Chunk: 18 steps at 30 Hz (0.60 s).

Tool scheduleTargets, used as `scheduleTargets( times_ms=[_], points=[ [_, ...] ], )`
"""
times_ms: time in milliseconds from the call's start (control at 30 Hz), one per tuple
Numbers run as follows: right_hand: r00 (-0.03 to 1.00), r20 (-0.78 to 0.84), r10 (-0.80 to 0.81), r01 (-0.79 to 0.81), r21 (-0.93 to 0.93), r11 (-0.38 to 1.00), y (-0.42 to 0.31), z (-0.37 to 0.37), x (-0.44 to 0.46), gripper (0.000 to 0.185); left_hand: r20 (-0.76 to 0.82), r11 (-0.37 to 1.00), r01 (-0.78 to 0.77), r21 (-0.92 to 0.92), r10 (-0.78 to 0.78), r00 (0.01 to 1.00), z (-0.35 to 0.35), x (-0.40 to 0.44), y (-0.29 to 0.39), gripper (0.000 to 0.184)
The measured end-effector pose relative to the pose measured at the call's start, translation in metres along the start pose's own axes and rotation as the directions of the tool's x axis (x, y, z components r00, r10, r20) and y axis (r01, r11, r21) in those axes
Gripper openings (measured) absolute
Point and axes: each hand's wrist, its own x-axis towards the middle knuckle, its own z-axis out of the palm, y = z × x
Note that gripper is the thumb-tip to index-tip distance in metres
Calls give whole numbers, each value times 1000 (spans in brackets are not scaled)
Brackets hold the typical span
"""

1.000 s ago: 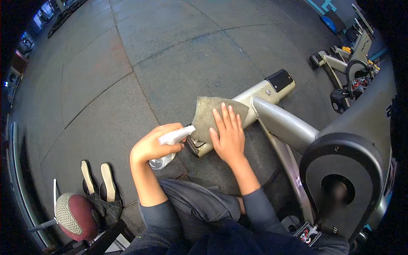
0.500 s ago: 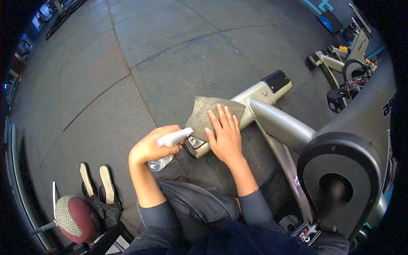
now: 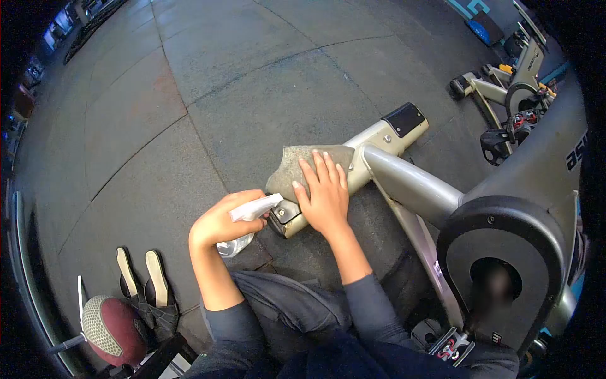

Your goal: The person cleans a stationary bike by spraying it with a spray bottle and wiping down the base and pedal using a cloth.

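In my left hand (image 3: 218, 221) is a spray bottle with a white trigger head (image 3: 255, 208) and a clear body (image 3: 235, 245); the fingers wrap round its neck. Its nozzle points at the near end of an exercise bike's floor bar (image 3: 365, 140). A grey cloth (image 3: 291, 168) is draped over that bar. My right hand (image 3: 325, 196) lies flat on the cloth with fingers stretched out, pressing it against the bar. Just below the cloth, a dark end cap (image 3: 278, 224) shows on the bar.
The bike's frame tube (image 3: 413, 180) and round black housing (image 3: 503, 278) stand close on the right. Another bike (image 3: 505, 95) is farther back. Black sandals (image 3: 158, 284) and a maroon-and-grey ball-shaped object (image 3: 113, 331) are at lower left. Dark floor tiles (image 3: 145, 126) spread ahead.
My right hand and the cloth have slid slightly left along the bar, baring a little more of it by the frame tube. The spray bottle stays in my left hand; the view has shifted slightly.
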Motion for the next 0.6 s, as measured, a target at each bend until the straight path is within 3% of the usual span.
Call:
scheduleTargets(
  times_ms=[167,300,367,600],
  points=[
    [997,34,74,-74,-9,997,-10,-5,-52,59,-13,996,-42,74,43,999,1,0,-1,27],
    [992,20,127,-128,106,986,4,3,-81,63,-24,993,-70,94,72,997,4,-1,-1,26],
    [985,63,164,-155,-126,980,5,2,-84,64,-36,998,-48,32,50,998,6,-1,0,22],
    [936,-59,346,-348,-14,938,10,9,-69,68,1,1000,3,20,-3,1000,2,-3,-1,24]
  ],
)
